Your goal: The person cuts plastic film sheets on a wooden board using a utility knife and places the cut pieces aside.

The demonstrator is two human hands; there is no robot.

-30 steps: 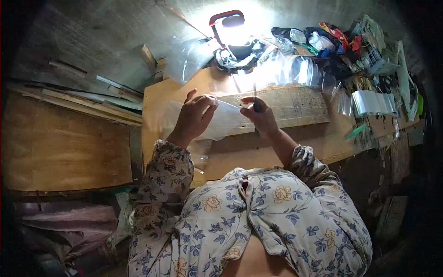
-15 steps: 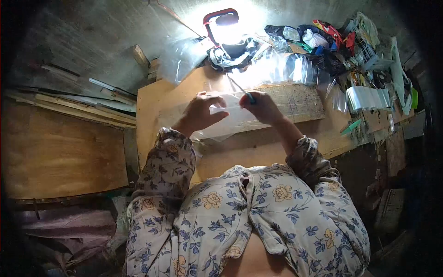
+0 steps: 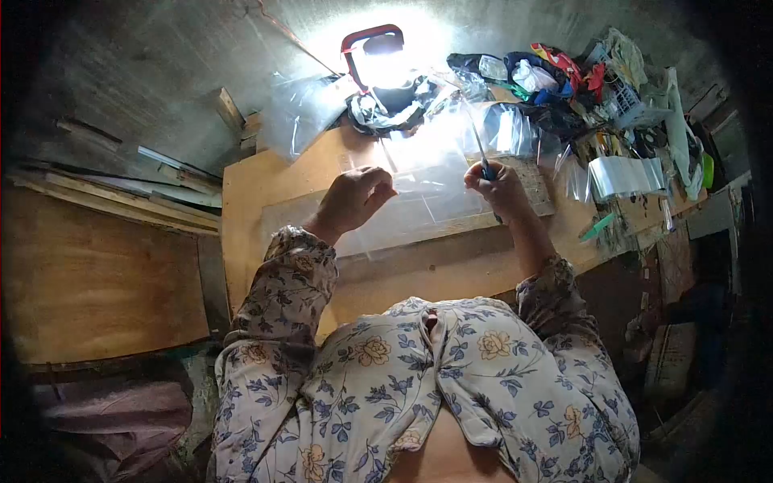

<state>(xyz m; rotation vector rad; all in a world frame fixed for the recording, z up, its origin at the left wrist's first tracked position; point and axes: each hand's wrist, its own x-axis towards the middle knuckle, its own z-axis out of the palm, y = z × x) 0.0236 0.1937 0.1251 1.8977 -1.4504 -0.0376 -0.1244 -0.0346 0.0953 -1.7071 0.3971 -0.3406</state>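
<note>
A clear plastic sheet [image 3: 411,205] spreads between my hands over a wooden board [image 3: 527,189] on the plywood table. My left hand [image 3: 358,197] is at the sheet's left part, fingers curled in and thumb against them, closed on the plastic as far as I can see. My right hand [image 3: 501,191] is wrapped round a slim screwdriver-like tool [image 3: 487,170] with a dark blue handle, its thin shaft pointing up and away. Whether the right fingertips also pinch the sheet's edge is unclear.
A bright lamp [image 3: 373,56] with a red and black frame glares at the back. Clear plastic bags [image 3: 519,129] lie beyond the board. To the right are a roll of clear plastic [image 3: 626,177], a green-handled tool [image 3: 597,228] and a cluttered basket [image 3: 628,101]. Wooden planks [image 3: 121,197] stand left.
My hands have moved apart, the right one going right with the tool, whose shaft now points more upright. My left fingers have closed from a wider spread. The view has shifted slightly.
</note>
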